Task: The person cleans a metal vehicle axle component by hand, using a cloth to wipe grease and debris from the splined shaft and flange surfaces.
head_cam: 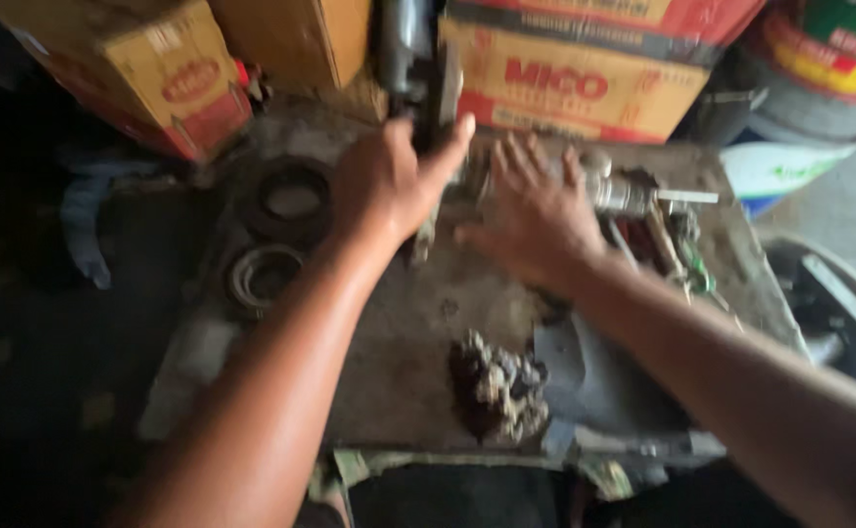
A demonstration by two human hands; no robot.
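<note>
My left hand (389, 181) reaches to the back of a dirty metal worktable (399, 352) and closes around a dark upright metal part (416, 73); the thumb sticks out to the right. My right hand (536, 210) hovers palm down with fingers spread, just left of a silvery cylindrical metal part (624, 191) lying on the table. The picture is blurred, so the grip is hard to read.
Two black ring-shaped parts (291, 200) (264, 274) lie at the table's left. A clump of greasy small parts (501, 386) sits near the front edge beside a grey rag (594, 376). Several tools (677, 249) lie at the right. Cardboard boxes (575, 83) and a drum (819, 68) stand behind.
</note>
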